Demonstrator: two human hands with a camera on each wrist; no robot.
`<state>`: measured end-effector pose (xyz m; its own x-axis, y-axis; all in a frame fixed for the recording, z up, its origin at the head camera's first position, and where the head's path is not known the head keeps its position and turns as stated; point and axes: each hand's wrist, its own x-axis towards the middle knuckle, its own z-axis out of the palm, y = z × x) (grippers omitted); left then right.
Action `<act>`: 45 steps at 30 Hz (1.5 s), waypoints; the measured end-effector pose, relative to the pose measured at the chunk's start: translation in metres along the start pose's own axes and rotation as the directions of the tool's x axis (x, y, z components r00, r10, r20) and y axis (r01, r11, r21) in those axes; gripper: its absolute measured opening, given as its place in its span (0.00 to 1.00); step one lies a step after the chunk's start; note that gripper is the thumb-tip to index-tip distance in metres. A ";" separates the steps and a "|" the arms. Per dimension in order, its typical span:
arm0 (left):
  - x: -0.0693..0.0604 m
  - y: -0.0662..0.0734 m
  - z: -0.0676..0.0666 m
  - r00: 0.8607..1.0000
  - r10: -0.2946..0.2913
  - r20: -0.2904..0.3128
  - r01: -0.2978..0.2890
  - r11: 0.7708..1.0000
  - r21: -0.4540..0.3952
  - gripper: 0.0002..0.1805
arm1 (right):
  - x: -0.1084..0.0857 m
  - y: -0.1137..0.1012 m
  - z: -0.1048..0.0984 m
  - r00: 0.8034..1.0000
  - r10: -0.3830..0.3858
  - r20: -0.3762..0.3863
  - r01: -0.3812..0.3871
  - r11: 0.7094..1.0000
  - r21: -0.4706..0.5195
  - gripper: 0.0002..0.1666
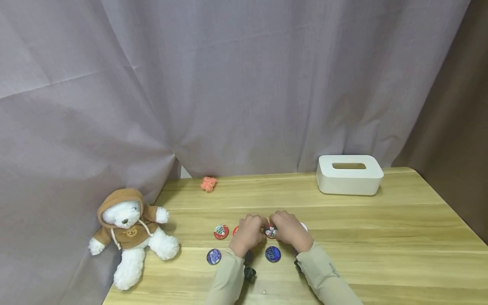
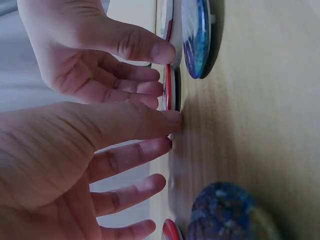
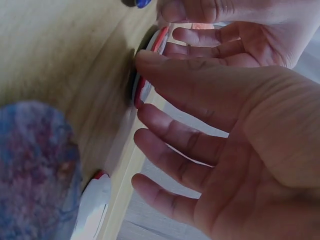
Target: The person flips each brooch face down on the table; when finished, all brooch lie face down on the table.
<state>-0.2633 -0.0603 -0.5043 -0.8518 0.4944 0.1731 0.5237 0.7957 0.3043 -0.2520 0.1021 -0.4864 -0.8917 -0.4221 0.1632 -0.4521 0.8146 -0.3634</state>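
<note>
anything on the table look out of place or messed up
Nothing looks spilled or clearly damaged. The only mild oddity is the coral-colored tangle near the far edge of the table: it looks like a loose, shapeless clump, set apart from the round badges nearer the front.

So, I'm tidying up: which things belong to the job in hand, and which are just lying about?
Likely in the job:
red-edged badge being handled
red tree badge
blue badge
purple badge
partly covered badges

Likely just lying about:
hooded teddy bear
white tissue box
orange bundle
</note>
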 end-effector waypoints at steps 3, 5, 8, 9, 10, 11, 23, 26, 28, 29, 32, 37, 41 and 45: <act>0.001 0.001 0.000 1.000 -0.010 0.001 0.010 1.000 -0.008 0.14 | 0.000 -0.001 0.000 1.000 0.008 0.003 -0.008 1.000 0.000 0.15; 0.001 0.002 0.000 1.000 -0.015 -0.001 0.015 1.000 -0.013 0.14 | -0.001 -0.001 0.000 1.000 0.015 0.005 -0.015 1.000 0.000 0.15; 0.001 0.004 -0.001 1.000 -0.014 -0.015 0.013 1.000 -0.007 0.13 | -0.002 -0.002 0.000 1.000 0.010 0.001 -0.010 1.000 -0.003 0.16; 0.001 0.005 -0.002 1.000 -0.011 -0.019 0.011 1.000 -0.001 0.13 | -0.002 -0.002 0.000 1.000 0.006 -0.001 -0.006 1.000 -0.003 0.16; 0.001 0.005 -0.002 1.000 -0.011 -0.021 0.011 1.000 0.003 0.13 | -0.003 -0.002 0.000 1.000 0.003 -0.001 -0.003 1.000 -0.004 0.16; 0.001 0.006 -0.003 1.000 -0.009 -0.024 0.009 1.000 0.007 0.12 | -0.003 -0.002 -0.001 1.000 -0.002 -0.002 0.002 1.000 -0.005 0.16; -0.001 0.005 -0.006 0.999 0.012 -0.032 -0.013 1.000 -0.019 0.09 | -0.006 0.000 -0.009 0.999 0.004 0.054 -0.008 0.997 0.077 0.14; -0.002 0.004 -0.007 0.999 0.018 -0.042 -0.020 0.998 -0.061 0.08 | -0.007 0.001 -0.012 0.998 0.002 0.068 -0.008 0.995 0.094 0.12; -0.003 0.003 -0.007 0.999 0.015 -0.048 -0.019 0.996 -0.084 0.08 | -0.007 0.002 -0.013 0.998 -0.009 0.067 0.003 0.996 0.094 0.11; -0.003 0.003 -0.008 0.998 0.015 -0.055 -0.020 0.996 -0.090 0.08 | -0.007 0.002 -0.014 0.998 -0.014 0.066 0.008 0.996 0.094 0.10; -0.003 0.002 -0.007 0.997 0.010 -0.074 -0.016 0.996 -0.086 0.08 | -0.007 0.003 -0.014 0.998 -0.015 0.063 0.009 0.995 0.100 0.08; -0.002 0.000 -0.007 0.994 0.006 -0.107 -0.012 0.998 -0.059 0.08 | -0.004 0.002 -0.014 0.999 0.022 0.049 -0.027 0.993 0.113 0.06; 0.002 -0.002 -0.007 0.993 -0.003 -0.118 -0.003 0.999 -0.046 0.08 | -0.001 0.002 -0.012 0.999 0.048 0.022 -0.050 0.993 0.110 0.07; 0.002 -0.003 -0.008 0.991 -0.021 -0.136 0.014 0.999 -0.051 0.06 | 0.000 0.003 -0.009 0.999 0.051 -0.019 -0.049 0.993 0.106 0.10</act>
<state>-0.2665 -0.0646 -0.4976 -0.8563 0.4257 0.2924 0.5105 0.7834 0.3545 -0.2536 0.1077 -0.4789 -0.9139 -0.3722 0.1620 -0.4034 0.7875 -0.4660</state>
